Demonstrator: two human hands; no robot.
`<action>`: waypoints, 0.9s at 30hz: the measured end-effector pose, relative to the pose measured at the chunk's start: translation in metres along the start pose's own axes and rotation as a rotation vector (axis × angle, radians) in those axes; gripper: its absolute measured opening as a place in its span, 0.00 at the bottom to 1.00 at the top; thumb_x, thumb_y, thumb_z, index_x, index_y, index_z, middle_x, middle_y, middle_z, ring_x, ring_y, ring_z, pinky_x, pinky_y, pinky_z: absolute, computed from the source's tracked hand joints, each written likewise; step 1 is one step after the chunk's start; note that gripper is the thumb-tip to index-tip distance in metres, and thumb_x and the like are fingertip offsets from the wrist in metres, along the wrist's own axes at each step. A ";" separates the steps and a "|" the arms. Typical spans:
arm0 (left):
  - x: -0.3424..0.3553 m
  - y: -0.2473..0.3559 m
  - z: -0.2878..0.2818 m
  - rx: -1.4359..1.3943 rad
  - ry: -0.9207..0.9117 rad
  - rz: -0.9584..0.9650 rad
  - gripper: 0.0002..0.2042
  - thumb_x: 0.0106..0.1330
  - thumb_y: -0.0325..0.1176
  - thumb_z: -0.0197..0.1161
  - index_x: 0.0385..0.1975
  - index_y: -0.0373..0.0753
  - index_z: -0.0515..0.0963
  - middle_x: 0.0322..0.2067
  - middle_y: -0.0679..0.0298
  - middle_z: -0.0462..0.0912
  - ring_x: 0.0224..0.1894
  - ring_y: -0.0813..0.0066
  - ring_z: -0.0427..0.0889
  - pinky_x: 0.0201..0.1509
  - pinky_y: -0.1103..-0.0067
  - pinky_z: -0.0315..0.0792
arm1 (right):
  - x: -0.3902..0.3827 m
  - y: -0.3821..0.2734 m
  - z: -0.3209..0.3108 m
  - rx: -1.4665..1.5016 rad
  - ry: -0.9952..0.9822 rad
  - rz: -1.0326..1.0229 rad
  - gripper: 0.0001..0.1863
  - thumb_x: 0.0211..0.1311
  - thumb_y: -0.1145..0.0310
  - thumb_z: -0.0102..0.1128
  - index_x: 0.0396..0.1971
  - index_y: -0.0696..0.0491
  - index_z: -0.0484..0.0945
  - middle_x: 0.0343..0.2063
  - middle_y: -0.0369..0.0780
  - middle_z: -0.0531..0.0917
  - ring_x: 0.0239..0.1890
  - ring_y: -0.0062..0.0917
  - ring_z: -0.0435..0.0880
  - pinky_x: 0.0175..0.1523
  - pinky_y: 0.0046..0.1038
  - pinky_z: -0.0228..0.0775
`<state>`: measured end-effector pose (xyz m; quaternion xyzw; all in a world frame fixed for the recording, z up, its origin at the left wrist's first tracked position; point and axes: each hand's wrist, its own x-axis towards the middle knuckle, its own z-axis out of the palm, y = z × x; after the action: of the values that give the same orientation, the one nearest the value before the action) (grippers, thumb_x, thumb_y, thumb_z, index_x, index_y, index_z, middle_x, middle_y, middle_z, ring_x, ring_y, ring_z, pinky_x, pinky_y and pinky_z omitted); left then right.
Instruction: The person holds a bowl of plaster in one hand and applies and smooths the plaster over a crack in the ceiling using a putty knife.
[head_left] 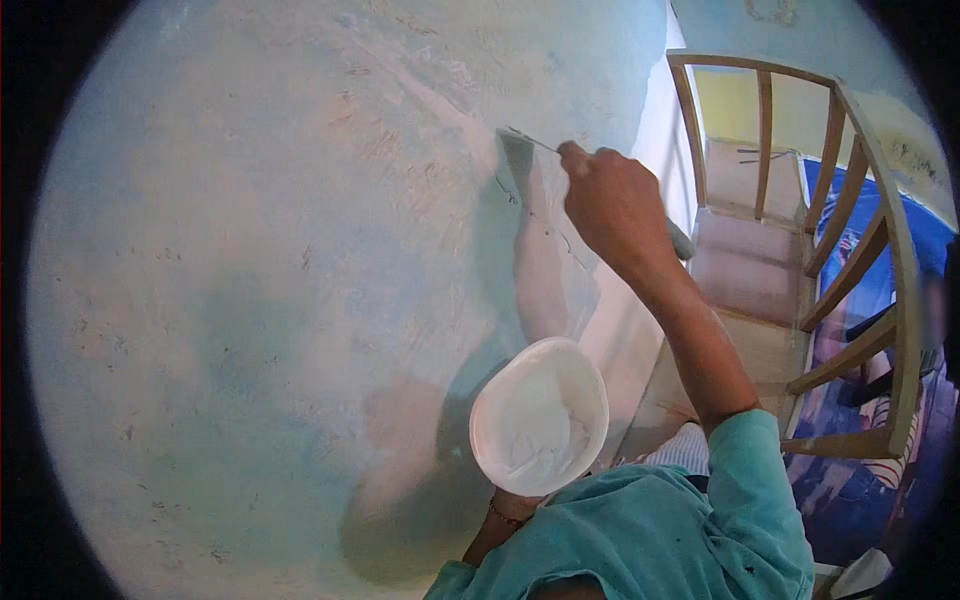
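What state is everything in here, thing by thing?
Patchy bluish and pinkish plastered wall: uneven, dark crack-like lines.
Thin metal scraper with greyish handle: gripped in the bare right hand, tip at or near the wall.
Round white plastic bowl: open, whitish material inside, supported by the mostly hidden left hand.
Slatted brown wooden frame: standing.
Blue patterned sheet: spread out.

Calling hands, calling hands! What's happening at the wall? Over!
Right hand holding putty knife up to blotchy wall. Left hand under white bowl, mostly hidden. Whitish material inside bowl. Slatted wooden frame to the right, looks out of the way.
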<state>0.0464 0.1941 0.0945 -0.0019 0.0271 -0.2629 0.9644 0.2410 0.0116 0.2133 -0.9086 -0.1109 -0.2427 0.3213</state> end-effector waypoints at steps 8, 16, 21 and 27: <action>0.020 0.003 0.000 -0.009 -0.030 -0.025 0.40 0.59 0.64 0.48 0.67 0.50 0.43 0.62 0.35 0.47 0.60 0.33 0.59 0.52 0.44 0.68 | -0.032 -0.016 0.002 0.062 -0.215 -0.107 0.14 0.59 0.72 0.45 0.42 0.57 0.76 0.24 0.53 0.79 0.27 0.45 0.80 0.34 0.40 0.72; 0.031 0.000 0.004 0.023 -0.062 0.003 0.39 0.59 0.63 0.48 0.67 0.50 0.46 0.62 0.39 0.49 0.61 0.37 0.57 0.56 0.43 0.62 | -0.062 0.052 0.038 1.226 -0.526 0.371 0.22 0.70 0.53 0.40 0.31 0.57 0.75 0.21 0.34 0.75 0.22 0.14 0.68 0.27 0.19 0.63; 0.103 0.019 0.006 0.049 0.010 -0.007 0.36 0.61 0.60 0.47 0.65 0.49 0.49 0.62 0.43 0.53 0.61 0.42 0.59 0.58 0.47 0.62 | -0.073 0.086 0.074 1.223 -0.529 0.395 0.25 0.68 0.48 0.42 0.31 0.57 0.75 0.22 0.33 0.72 0.22 0.16 0.66 0.28 0.19 0.59; 0.083 0.018 -0.011 0.053 0.063 0.028 0.32 0.64 0.57 0.46 0.64 0.47 0.53 0.61 0.49 0.57 0.61 0.48 0.61 0.60 0.51 0.62 | -0.067 0.085 0.082 1.246 -0.354 0.260 0.21 0.64 0.53 0.52 0.34 0.59 0.74 0.22 0.30 0.71 0.25 0.14 0.65 0.31 0.18 0.57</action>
<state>0.1259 0.1676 0.0789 0.0325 0.0507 -0.2498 0.9664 0.2439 -0.0044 0.0789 -0.5850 -0.1710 0.0608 0.7905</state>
